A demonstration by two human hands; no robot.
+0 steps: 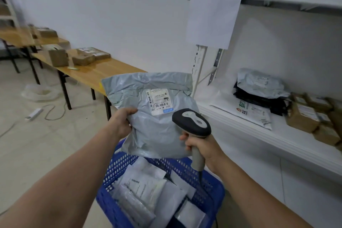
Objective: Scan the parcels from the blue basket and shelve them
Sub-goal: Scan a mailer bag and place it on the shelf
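My left hand (121, 121) grips the left edge of a grey plastic mailer parcel (148, 127) and holds it upright above the blue basket (118, 170). A white shipping label (160, 101) faces me on the parcel. My right hand (201, 149) grips the handle of a grey and black barcode scanner (192, 122), whose head sits just right of the label, in front of the parcel. The basket below holds several white and grey mailers (148, 189).
A white shelf (259, 133) on the right carries grey, black and white mailers and brown cartons, under a paper sign reading 4-3 (212, 5). Wooden tables (98, 72) with cartons stand at the left. A power strip and cable lie on the tiled floor.
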